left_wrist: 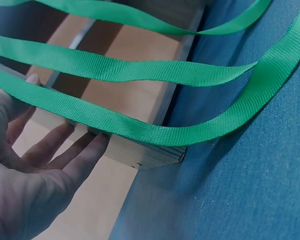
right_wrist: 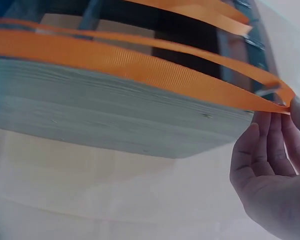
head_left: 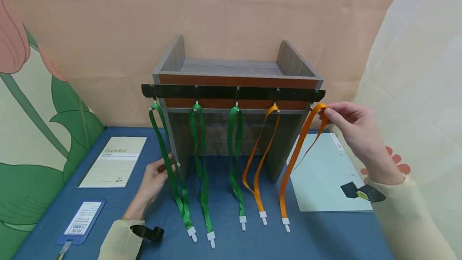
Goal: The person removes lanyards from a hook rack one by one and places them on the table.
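Observation:
My right hand [head_left: 355,125] pinches the top of an orange lanyard [head_left: 296,155] between thumb and fingers, its loop right at the rightmost hook of a black hook rail [head_left: 220,91]. In the right wrist view its straps [right_wrist: 140,70] run along the grey side panel [right_wrist: 90,110]. My left hand [head_left: 157,177] rests against the left side of the grey wooden shelf [head_left: 177,131]; in the left wrist view its fingers [left_wrist: 92,150] are fairly straight behind a green lanyard strap [left_wrist: 140,132]. Three green lanyards and another orange lanyard [head_left: 256,159] hang from the rail, white clips downward.
On the blue tablecloth [head_left: 231,248], a Gambit notepad [head_left: 115,161] and a blue badge holder [head_left: 81,220] lie at left. A pale clipboard-like sheet [head_left: 325,179] lies at right, partly behind the lanyard. Wall coverings stand behind and beside.

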Tool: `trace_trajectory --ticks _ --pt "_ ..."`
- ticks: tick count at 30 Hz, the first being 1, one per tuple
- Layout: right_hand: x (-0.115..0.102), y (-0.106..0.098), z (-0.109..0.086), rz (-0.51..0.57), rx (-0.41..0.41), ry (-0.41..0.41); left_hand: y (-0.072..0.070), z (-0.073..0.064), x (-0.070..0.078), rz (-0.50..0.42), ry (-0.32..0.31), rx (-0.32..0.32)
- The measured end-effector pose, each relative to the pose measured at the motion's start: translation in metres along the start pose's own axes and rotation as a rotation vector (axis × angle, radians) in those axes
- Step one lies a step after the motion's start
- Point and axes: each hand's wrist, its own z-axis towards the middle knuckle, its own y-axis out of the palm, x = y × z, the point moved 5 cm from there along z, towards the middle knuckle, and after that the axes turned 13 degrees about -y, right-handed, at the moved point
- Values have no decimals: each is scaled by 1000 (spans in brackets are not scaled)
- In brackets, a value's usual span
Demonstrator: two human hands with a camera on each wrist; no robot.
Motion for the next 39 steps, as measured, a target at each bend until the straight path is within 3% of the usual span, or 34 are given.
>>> trace_trajectory --ticks 5,12,19,23,33,36,39 --pt "-22 -13 7 94 55 -57 0 0 0 -18 -2 2" --pt "-42 -26 11 80 117 -73 -1 -1 -1 -26 -17 -6" --pt "-54 -42 21 276 184 -142 -1 1 -2 -18 -10 -16" --pt "-59 -56 25 361 250 -138 -1 1 -3 -13 -22 -14" --pt "-46 -85 49 203 392 -51 -2 -1 0 -5 -23 8" --pt "-35 -92 56 225 445 -20 -1 -1 -1 -4 -23 3" --pt "-25 -99 65 312 487 -34 0 -1 -2 -7 -22 -6"
